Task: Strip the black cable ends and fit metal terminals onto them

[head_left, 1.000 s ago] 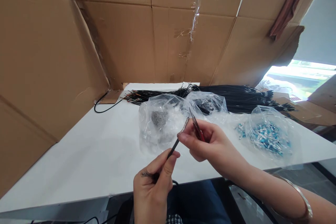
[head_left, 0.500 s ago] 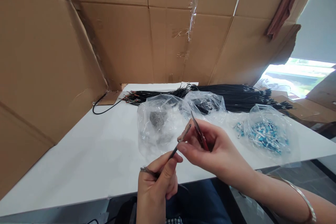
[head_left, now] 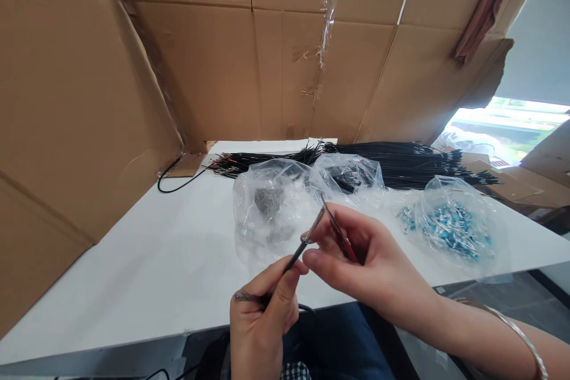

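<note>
My left hand [head_left: 269, 309] is closed around a thin black cable [head_left: 294, 258], which slants up to the right from the fist. The cable's upper end shows a bare greyish section [head_left: 317, 222], and a second frayed grey end [head_left: 247, 296] sticks out on the left of the fist. My right hand [head_left: 356, 255] holds a slim pointed metal tool with red handles [head_left: 342, 238], its kind partly hidden by the fingers. The tool's tip points up, right beside the cable's bare end. My right fingertips are close to the cable where the dark jacket stops.
On the white table [head_left: 155, 267] lie a clear bag of small grey pieces [head_left: 268, 200], another clear bag [head_left: 347, 172] and a bag of blue-and-silver parts [head_left: 456, 228]. Bundles of black cables [head_left: 396, 163] lie behind. Cardboard walls [head_left: 214, 71] enclose the back and left.
My right thumb has come off the cable slightly, and the tool has tilted so its tip is nearer the bare end. My left hand has shifted a little left.
</note>
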### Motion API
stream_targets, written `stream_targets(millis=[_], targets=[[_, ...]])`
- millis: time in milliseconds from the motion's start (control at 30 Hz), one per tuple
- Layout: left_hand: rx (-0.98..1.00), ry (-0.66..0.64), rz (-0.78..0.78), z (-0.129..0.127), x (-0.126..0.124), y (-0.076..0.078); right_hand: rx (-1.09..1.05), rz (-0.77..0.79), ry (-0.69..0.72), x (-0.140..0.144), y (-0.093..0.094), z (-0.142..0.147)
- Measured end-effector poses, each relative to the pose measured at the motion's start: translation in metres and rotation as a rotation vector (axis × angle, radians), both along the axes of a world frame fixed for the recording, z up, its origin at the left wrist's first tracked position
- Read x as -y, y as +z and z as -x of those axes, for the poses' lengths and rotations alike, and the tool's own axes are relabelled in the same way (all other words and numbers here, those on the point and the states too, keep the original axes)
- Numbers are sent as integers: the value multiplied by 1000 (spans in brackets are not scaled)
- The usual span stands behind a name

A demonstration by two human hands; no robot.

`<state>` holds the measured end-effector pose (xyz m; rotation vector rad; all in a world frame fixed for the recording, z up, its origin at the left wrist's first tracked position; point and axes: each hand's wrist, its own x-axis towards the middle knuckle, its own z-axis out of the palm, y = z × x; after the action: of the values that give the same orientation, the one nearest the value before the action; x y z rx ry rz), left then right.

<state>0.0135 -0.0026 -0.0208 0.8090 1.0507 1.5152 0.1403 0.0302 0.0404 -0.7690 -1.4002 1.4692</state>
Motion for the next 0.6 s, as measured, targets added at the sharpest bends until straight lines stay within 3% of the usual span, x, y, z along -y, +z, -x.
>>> stream_targets(millis=[200,600], targets=[[-58,69,-12,-1,0,-3,52,-27,-72,1,4,3],[162,-232,-40,11,-7,-7,68,-102,-1,3,1,3]])
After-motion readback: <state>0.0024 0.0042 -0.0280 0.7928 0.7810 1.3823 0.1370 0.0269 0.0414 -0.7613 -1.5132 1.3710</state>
